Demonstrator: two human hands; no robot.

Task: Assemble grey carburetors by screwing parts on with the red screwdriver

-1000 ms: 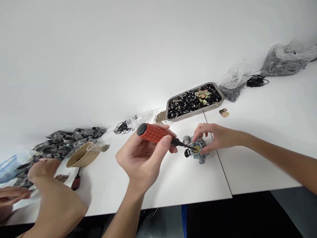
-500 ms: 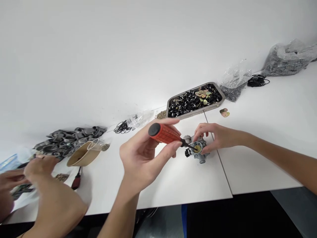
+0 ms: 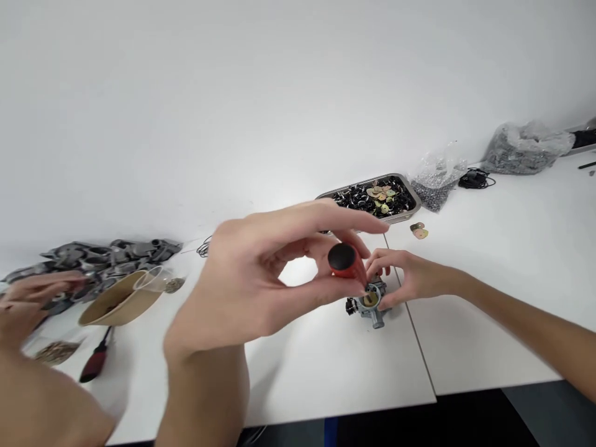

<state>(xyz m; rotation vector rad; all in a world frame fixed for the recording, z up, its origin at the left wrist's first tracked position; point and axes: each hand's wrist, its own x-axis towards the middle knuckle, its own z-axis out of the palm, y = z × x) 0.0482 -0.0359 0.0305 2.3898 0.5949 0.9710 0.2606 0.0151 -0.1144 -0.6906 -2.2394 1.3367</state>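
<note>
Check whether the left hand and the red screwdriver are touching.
Touching. The head view shows the left hand gripping the red screwdriver, its handle held between thumb and curled fingers.

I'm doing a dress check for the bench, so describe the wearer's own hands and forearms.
The left hand and right hand are bare, with slender fingers; no gloves or rings show. The left forearm and right forearm show no sleeve, watch, bracelet or markings where visible.
</note>
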